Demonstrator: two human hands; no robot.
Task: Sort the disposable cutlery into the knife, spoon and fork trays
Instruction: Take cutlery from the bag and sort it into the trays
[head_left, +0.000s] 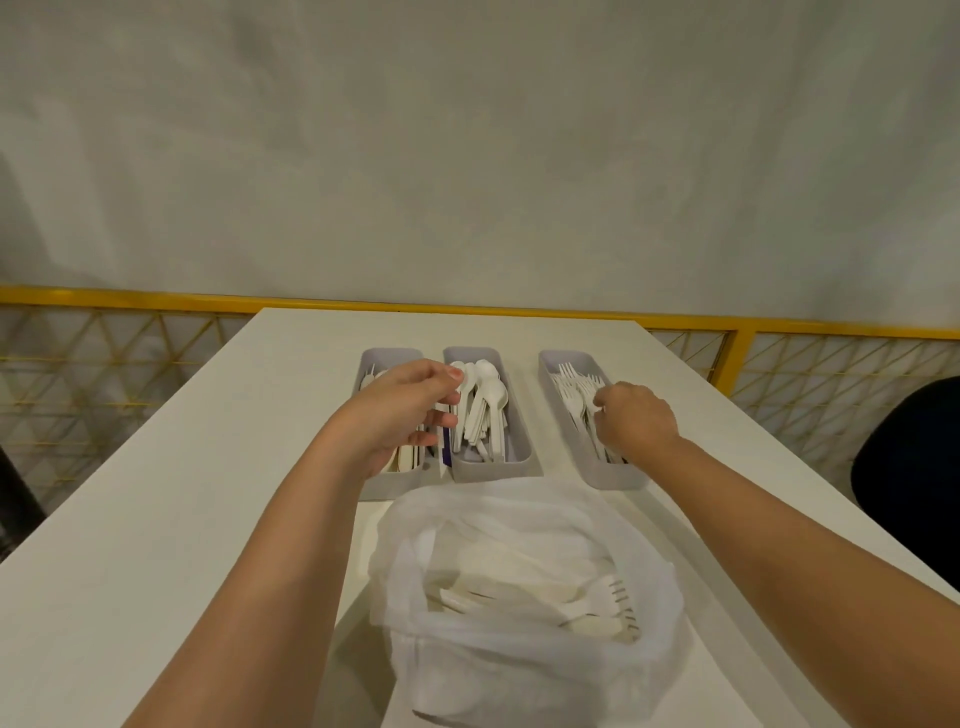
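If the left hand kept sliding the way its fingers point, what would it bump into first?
Probably the spoons in the middle tray. The left hand points its fingers right, toward them, and they are almost touching. Depth is unclear, so it may skim over them.

white table (156, 519) | yellow railing (130, 297) behind | grey wall (467, 130) | dark object (909, 467) right

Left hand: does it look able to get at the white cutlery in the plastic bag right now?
Probably yes. The left hand hovers over the grey plastic knife tray; the translucent plastic bag lies nearer the person, its mouth open upward, white plastic cutlery uncovered.
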